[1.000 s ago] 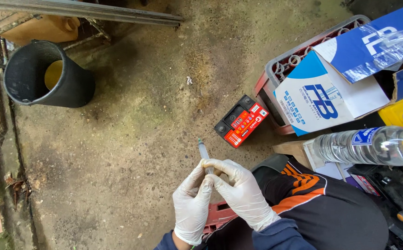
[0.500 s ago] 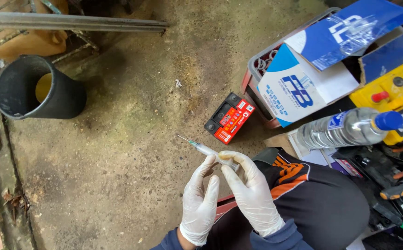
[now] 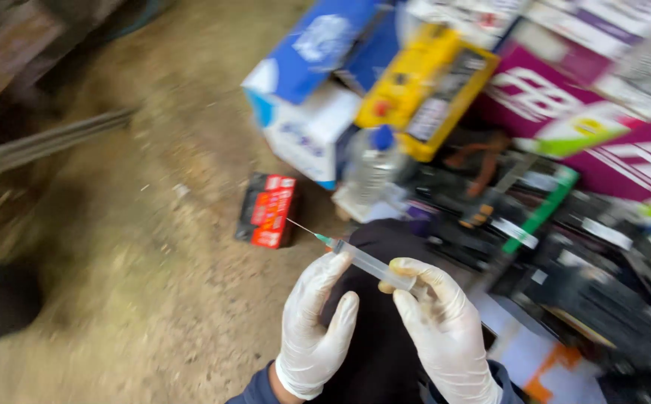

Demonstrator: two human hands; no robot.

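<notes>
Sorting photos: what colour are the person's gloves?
White gloves, clearest in the head view.

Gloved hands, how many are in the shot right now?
2. The left hand touches the front of the syringe; the right hand grips its rear end. Both wear white gloves, low in the frame. No other hands show.
</notes>
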